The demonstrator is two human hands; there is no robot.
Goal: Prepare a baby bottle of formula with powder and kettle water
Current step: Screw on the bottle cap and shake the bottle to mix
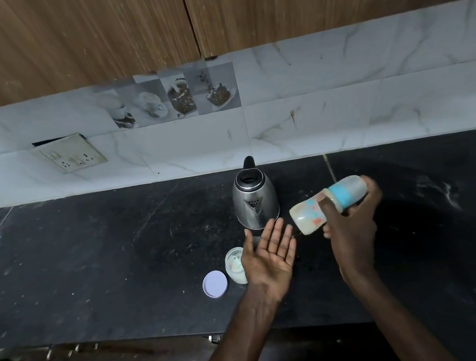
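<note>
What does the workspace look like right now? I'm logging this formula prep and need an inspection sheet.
Surface: black counter, dusty, pale smears at right.
Job's things: baby bottle capped, tilted on its side in the air; steel kettle upright; open powder jar, scoop inside; its lid lying beside it.
Clutter: nothing seen.
Grippers: right hand, fingers wrapped around the bottle; left hand open, palm up, empty.
Cables: nothing seen.
Surroundings: marble-look tiled wall, switch socket plate, wooden cabinets.
</note>
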